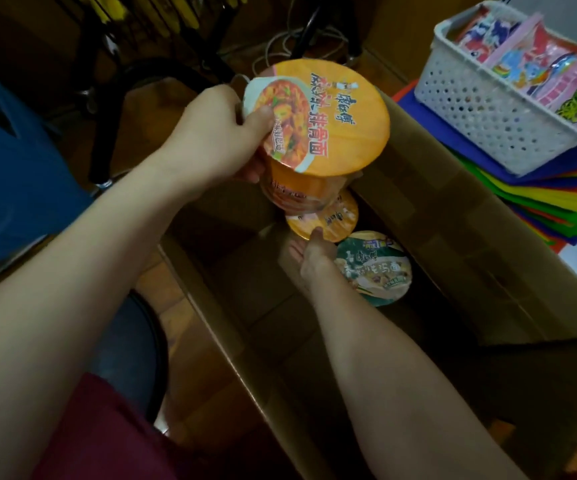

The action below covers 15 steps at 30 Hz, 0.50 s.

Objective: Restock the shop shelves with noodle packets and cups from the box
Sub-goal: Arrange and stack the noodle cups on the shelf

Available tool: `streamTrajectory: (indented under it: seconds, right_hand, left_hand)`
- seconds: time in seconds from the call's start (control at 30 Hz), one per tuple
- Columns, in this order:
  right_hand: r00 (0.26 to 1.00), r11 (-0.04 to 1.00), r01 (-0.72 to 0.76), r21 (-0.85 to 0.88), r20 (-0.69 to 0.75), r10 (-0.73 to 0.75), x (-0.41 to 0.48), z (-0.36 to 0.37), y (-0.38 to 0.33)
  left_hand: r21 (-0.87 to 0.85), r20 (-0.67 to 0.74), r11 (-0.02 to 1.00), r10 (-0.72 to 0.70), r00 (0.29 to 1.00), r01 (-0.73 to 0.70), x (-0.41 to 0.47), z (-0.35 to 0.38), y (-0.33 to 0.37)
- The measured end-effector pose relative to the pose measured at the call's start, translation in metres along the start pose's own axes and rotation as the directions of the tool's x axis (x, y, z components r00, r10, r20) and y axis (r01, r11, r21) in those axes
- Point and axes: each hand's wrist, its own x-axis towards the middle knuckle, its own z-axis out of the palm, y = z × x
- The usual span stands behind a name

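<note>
Floor: dim shop floor, white basket (481, 126) of packets at far right.
Box (453, 216): open cardboard, nearly empty.
Left hand (218, 133): fingers clasp an orange cup (332, 116) above the box.
Right hand (309, 261): fingertips reaching a second orange cup (332, 220); grasp unclear.
Advice: grip its rim squarely before lifting.
Count: three cups, two orange, one green cup (377, 268).

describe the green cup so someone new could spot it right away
Look into the open cardboard box. Two cups sit at its bottom by the right hand. The green cup is the nearer one, with a green-and-white lid, unlike the orange cup beside it.
</note>
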Motion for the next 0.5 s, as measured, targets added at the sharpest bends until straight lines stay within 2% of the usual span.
streamTrajectory:
  seconds: [0.2, 0.3, 0.4, 0.5]
  right_hand:
    - [0.999, 1.000, 0.027, 0.000, -0.046, -0.027, -0.001, 0.003, 0.000]
    - [0.997, 0.970, 0.058, -0.238, -0.026, -0.066, -0.013, -0.009, 0.008]
    - [0.993, 0.821, 0.105, -0.562, 0.009, -0.121, -0.046, -0.035, 0.003]
    - [0.983, 0.707, 0.181, -0.683, 0.118, -0.138, -0.103, -0.060, -0.028]
  left_hand:
    - [-0.042, -0.049, 0.996, 0.071, 0.996, -0.073, 0.003, -0.007, 0.002]
    - [-0.056, -0.090, 0.996, 0.069, 0.994, -0.075, 0.002, -0.010, 0.007]
    - [-0.055, -0.131, 0.998, 0.020, 0.991, -0.028, -0.010, -0.011, 0.021]
    - [0.007, -0.134, 0.999, -0.043, 0.990, 0.044, -0.024, -0.025, 0.051]
